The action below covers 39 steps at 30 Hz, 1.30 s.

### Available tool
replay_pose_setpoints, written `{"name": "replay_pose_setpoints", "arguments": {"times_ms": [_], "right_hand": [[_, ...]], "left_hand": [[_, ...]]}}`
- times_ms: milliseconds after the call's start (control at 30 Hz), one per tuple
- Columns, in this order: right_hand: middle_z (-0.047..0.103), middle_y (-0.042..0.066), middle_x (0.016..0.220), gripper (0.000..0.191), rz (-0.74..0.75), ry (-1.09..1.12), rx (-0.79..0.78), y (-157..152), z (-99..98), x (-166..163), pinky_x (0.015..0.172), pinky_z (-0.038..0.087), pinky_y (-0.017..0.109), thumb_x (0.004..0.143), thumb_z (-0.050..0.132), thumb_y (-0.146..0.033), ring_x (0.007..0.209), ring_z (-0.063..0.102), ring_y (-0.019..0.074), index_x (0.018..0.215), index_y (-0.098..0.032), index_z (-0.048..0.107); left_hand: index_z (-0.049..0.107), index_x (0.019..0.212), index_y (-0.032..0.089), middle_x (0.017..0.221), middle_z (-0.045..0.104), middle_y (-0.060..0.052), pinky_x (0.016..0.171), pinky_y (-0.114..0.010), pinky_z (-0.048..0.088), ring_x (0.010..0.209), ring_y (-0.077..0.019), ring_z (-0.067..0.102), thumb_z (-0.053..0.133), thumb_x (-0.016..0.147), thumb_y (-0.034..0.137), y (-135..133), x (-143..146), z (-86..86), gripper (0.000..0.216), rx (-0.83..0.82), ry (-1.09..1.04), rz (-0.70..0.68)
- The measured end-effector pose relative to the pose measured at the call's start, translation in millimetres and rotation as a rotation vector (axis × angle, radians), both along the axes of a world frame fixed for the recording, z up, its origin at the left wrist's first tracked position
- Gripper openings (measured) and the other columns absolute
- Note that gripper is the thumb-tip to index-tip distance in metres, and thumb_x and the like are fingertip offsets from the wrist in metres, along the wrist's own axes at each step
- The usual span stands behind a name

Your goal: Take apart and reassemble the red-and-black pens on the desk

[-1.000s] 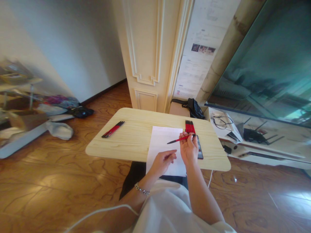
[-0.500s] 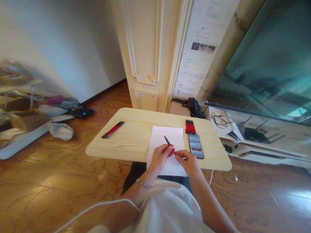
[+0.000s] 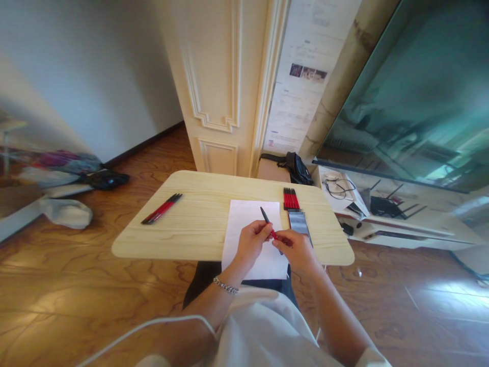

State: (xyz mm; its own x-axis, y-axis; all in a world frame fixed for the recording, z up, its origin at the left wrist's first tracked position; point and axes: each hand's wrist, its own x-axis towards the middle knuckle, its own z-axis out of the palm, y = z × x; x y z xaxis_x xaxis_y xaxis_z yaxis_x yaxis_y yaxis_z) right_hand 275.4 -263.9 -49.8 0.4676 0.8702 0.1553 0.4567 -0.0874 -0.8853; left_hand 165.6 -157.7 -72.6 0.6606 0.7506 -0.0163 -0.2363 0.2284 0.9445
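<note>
A red and black pen (image 3: 265, 214) is held slanted above a white sheet of paper (image 3: 239, 219), its black end pointing up and away. My left hand (image 3: 251, 243) pinches it around the middle. Close beside, my right hand (image 3: 297, 248) has its fingers closed on the red lower part, and a dark end pokes out below them. Several red and black pens (image 3: 290, 199) lie side by side right of the paper. Just below them is a phone (image 3: 298, 223), partly covered by my right hand. At the table's left lies another small bunch of pens (image 3: 162, 209).
The pale wooden table (image 3: 198, 224) has rounded corners and stands before my lap. Behind it are a panelled door (image 3: 217, 102) and a black bag (image 3: 298, 168). A low white cabinet with a router (image 3: 385, 207) is on the right. A white cable (image 3: 153, 322) crosses my left forearm.
My right hand has shifted on the pen, its fingers now wrapped further over the lower part, with the dark end showing beneath. The view has turned slightly right.
</note>
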Motion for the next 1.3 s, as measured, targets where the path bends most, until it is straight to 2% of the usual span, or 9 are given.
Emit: {"name": "replay_pose_setpoints", "arguments": {"times_ms": [133, 233, 300, 367, 400, 467, 600, 867, 1300], "right_hand": [[0.070, 0.003, 0.077, 0.021, 0.052, 0.096, -0.058, 1, 3.4, 6, 0.058, 0.047, 0.029, 0.077, 0.062, -0.034, 0.064, 0.061, 0.0177, 0.093, -0.023, 0.071], [0.070, 0.002, 0.073, 0.021, 0.049, 0.087, -0.065, 8, -0.5, 28, 0.056, 0.046, 0.028, 0.075, 0.064, -0.036, 0.061, 0.060, 0.0171, 0.089, -0.023, 0.072], [0.070, 0.003, 0.075, 0.023, -0.054, 0.034, -0.031, 19, -6.4, 59, 0.058, 0.046, 0.028, 0.072, 0.066, -0.037, 0.061, 0.060, 0.0171, 0.088, -0.022, 0.072], [0.071, 0.005, 0.076, 0.028, -0.251, -0.016, -0.035, 33, -13.1, 101, 0.057, 0.045, 0.028, 0.070, 0.066, -0.038, 0.062, 0.061, 0.0181, 0.090, -0.019, 0.072], [0.071, 0.006, 0.078, 0.029, -0.341, -0.078, -0.087, 40, -16.5, 123, 0.058, 0.045, 0.028, 0.072, 0.064, -0.038, 0.064, 0.061, 0.0183, 0.092, -0.017, 0.072], [0.072, 0.006, 0.076, 0.028, -0.475, -0.242, -0.336, 53, -23.1, 165, 0.060, 0.044, 0.026, 0.074, 0.060, -0.036, 0.066, 0.063, 0.0180, 0.091, -0.017, 0.073], [0.071, 0.010, 0.071, 0.022, -0.517, -0.308, -0.456, 70, -36.7, 212, 0.062, 0.042, 0.027, 0.071, 0.063, -0.030, 0.069, 0.064, 0.0208, 0.080, -0.014, 0.075], [0.071, 0.013, 0.077, 0.022, -0.506, -0.375, -0.534, 90, -56.8, 219, 0.066, 0.042, 0.026, 0.068, 0.067, -0.031, 0.078, 0.065, 0.0233, 0.081, -0.015, 0.075], [0.072, 0.009, 0.079, 0.027, -0.464, -0.390, -0.527, 83, -62.6, 218, 0.066, 0.042, 0.025, 0.073, 0.064, -0.039, 0.079, 0.065, 0.0211, 0.087, -0.018, 0.076]], "left_hand": [[0.069, 0.088, 0.014, 0.071, 0.066, -0.004, 0.067, -0.028, 0.051, 0.064, -0.0132, 0.060, 0.068, 0.072, 0.043, 3, 5, 5.0, 0.033, -0.045, -0.040, -0.030], [0.069, 0.097, 0.014, 0.078, 0.069, -0.005, 0.069, -0.028, 0.052, 0.067, -0.0131, 0.062, 0.069, 0.072, 0.041, 6, 8, 5.9, 0.037, -0.055, -0.033, -0.054], [0.067, 0.103, 0.014, 0.083, 0.070, -0.007, 0.070, -0.028, 0.052, 0.068, -0.0137, 0.063, 0.070, 0.071, 0.040, 8, 7, 3.8, 0.040, -0.053, 0.003, -0.042], [0.067, 0.104, 0.014, 0.085, 0.071, -0.008, 0.070, -0.029, 0.053, 0.070, -0.0151, 0.064, 0.071, 0.071, 0.039, 10, 4, -0.1, 0.042, -0.038, 0.045, -0.020], [0.068, 0.103, 0.013, 0.084, 0.071, -0.008, 0.070, -0.029, 0.053, 0.071, -0.0158, 0.064, 0.071, 0.070, 0.040, 11, 2, -2.5, 0.042, -0.026, 0.060, -0.012], [0.068, 0.100, 0.014, 0.082, 0.071, -0.008, 0.070, -0.030, 0.053, 0.072, -0.0163, 0.064, 0.071, 0.070, 0.040, 12, -3, -7.7, 0.040, 0.001, 0.076, 0.000], [0.069, 0.097, 0.014, 0.077, 0.070, -0.007, 0.067, -0.029, 0.052, 0.070, -0.0164, 0.064, 0.071, 0.070, 0.038, 14, -13, -17.0, 0.036, 0.042, 0.121, 0.012], [0.068, 0.098, 0.015, 0.078, 0.069, -0.006, 0.068, -0.028, 0.051, 0.072, -0.0159, 0.063, 0.068, 0.073, 0.035, 21, -26, -26.3, 0.032, 0.084, 0.188, 0.040], [0.068, 0.097, 0.015, 0.081, 0.070, -0.007, 0.069, -0.028, 0.052, 0.074, -0.0174, 0.064, 0.069, 0.071, 0.035, 27, -34, -21.7, 0.033, 0.110, 0.205, 0.077]]}}
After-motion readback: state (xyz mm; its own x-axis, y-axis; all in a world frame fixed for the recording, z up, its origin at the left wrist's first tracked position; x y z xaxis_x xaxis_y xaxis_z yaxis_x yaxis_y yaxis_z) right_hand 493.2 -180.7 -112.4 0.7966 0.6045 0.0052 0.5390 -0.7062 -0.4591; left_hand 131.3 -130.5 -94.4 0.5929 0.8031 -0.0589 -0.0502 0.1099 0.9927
